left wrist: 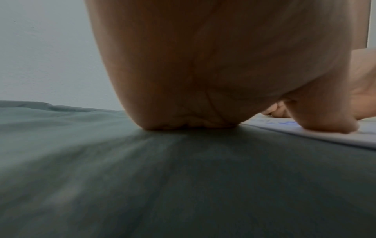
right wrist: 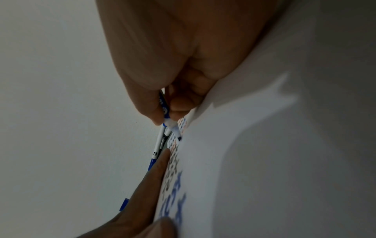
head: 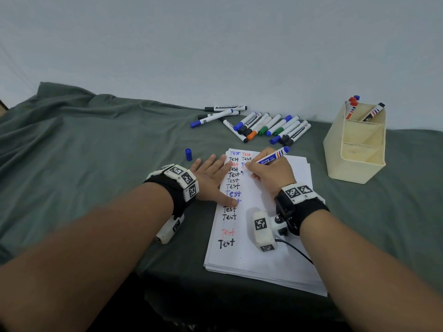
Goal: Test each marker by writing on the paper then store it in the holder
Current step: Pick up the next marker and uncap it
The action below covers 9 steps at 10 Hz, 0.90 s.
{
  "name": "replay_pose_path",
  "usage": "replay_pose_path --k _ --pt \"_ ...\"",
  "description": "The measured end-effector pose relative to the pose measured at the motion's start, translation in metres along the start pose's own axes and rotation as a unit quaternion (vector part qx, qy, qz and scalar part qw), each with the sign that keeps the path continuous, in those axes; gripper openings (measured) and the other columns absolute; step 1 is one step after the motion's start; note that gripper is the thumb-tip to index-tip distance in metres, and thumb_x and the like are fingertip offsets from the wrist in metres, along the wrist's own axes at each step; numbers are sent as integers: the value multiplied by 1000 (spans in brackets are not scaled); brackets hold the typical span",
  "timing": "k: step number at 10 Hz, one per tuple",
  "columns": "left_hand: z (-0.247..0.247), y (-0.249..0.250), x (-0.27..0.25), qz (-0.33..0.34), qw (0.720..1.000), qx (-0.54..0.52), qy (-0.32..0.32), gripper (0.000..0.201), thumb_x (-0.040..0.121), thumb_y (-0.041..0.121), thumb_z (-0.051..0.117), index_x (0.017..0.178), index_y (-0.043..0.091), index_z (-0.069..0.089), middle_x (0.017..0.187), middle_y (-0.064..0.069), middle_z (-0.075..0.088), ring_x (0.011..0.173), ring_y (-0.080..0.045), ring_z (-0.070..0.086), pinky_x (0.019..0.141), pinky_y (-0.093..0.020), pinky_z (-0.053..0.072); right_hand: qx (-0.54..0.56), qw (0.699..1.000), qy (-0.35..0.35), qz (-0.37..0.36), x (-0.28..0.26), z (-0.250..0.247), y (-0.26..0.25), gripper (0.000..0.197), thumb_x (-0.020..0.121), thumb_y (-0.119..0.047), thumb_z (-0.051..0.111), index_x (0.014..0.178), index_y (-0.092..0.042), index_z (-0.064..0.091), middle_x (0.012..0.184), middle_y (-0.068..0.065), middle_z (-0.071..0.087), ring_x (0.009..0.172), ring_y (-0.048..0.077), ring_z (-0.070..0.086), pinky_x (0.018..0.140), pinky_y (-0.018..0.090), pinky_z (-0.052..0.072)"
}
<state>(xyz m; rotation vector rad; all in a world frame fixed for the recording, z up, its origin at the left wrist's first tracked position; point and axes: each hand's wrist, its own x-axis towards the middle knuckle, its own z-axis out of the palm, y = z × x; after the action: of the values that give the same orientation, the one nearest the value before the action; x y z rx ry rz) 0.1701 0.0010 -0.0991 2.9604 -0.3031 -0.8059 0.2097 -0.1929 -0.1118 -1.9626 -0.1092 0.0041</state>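
**Three markers stored, one under test**

Three markers [head: 353,107] are seen standing in the back compartment of the cream holder [head: 359,164]: two red-capped and one blue-capped at its left corner, and a black-capped marker [head: 375,111] leaning at the right. The nearer compartments are seen only in part, and nothing is made out in them.

A blue marker [head: 272,157] is gripped by the right hand [head: 273,174], the fingers curled round the barrel and the tip set on the paper [head: 263,236], beside columns of "Test" written in black, red and blue. The paper is pressed flat by the left hand [head: 211,174], fingers spread and straight, the thumb laid on the writing. A blue cap [head: 188,154] stands on the green cloth [head: 96,152] covering the table, just beyond the left hand. A loose pile of markers [head: 268,125] lies behind the paper, near the wall.
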Motion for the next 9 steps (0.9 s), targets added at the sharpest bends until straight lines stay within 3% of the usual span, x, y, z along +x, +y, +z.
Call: replay_pose_path --k 3,6,7,8,9 --pt "1 -1 1 2 1000 -2 -3 122 70 90 45 152 32 -23 158 10 -33 145 -15 -29 119 -50 -14 -14 1000 7 12 2 -1 2 14 80 -14 73 77 -11 60 58 0 63 53 11 59 63 32 51" --pt "0 -1 2 1 1000 -3 -3 122 70 90 45 152 31 -22 158 10 -33 145 -16 -29 119 -50 -14 -1 1000 18 16 2 0 2 14 81 -10 71 82 -3 60 60 2 62 51 8 56 60 28 47" --pt "1 -2 3 2 1000 -3 -2 122 69 91 45 152 31 -23 158 10 -33 145 -16 -29 119 -50 -14 -10 1000 20 15 4 0 2 14 81 -11 70 78 -11 57 62 1 61 56 11 57 58 25 46" --pt "2 -3 4 4 1000 -3 -1 122 69 92 44 152 32 -23 158 10 -32 145 -16 -29 119 -50 -14 43 998 41 14 4 -2 5 12 83 -15 74 77 -16 63 57 -7 63 49 3 57 51 15 46" --pt "2 -3 4 5 1000 -1 3 122 68 91 44 152 31 -21 158 9 -32 146 -17 -28 119 -51 -13 104 992 55 34 3 -5 8 15 81 -29 81 80 -17 72 62 -2 70 52 5 61 56 19 51"
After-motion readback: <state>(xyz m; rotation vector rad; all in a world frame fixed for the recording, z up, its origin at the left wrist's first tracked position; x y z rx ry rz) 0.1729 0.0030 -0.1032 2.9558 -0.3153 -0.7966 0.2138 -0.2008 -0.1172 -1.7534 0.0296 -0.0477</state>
